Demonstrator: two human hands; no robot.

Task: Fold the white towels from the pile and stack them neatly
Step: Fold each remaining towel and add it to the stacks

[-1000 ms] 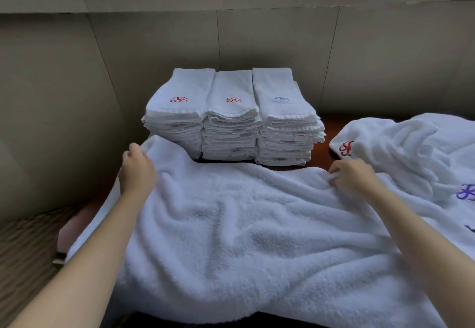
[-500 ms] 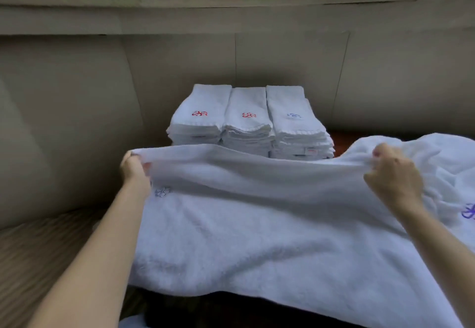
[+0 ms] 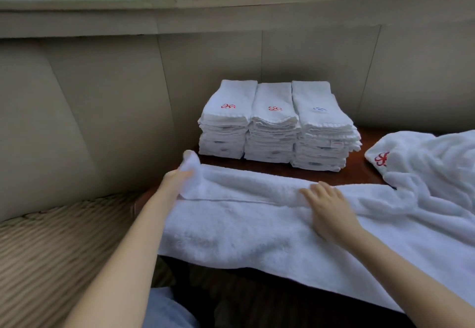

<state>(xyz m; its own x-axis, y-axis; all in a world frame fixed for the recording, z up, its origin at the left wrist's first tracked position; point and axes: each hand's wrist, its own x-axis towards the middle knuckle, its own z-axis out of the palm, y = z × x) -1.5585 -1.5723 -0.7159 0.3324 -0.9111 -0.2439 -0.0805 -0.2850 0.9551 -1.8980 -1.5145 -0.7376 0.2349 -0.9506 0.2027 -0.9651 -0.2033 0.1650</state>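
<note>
Towel [image 3: 257, 225] lies spread across the front of the table [image 3: 359, 176], near edge hanging over the front edge, far long edge folded back toward me in a band.

L hand [image 3: 177, 181]: pinching the far-left corner of the towel, corner bunched up above the fingers. R hand [image 3: 326, 209]: flat, fingers straight, pressing on the fold band about mid-length. Hands well apart, both on the same towel.

3 stacks [image 3: 275, 124] of folded towels sit at the back of the table by the wall, side by side, touching. Unfolded pile [image 3: 424, 168] at the right edge; the towel's right end runs into it, can't tell where one stops and the other starts.

Handling, my read: thick terry, soft, no stiffness, so it sags wherever unsupported and any fold needs smoothing flat or it springs open. Not slippery, not fragile. Bulky rather than heavy. Best grip pts = corners or hemmed edges, one per hand, kept taut between them. A mid-panel grab would just bunch it. Overhang at the front edge may drag the towel off if both hands let go.
</note>
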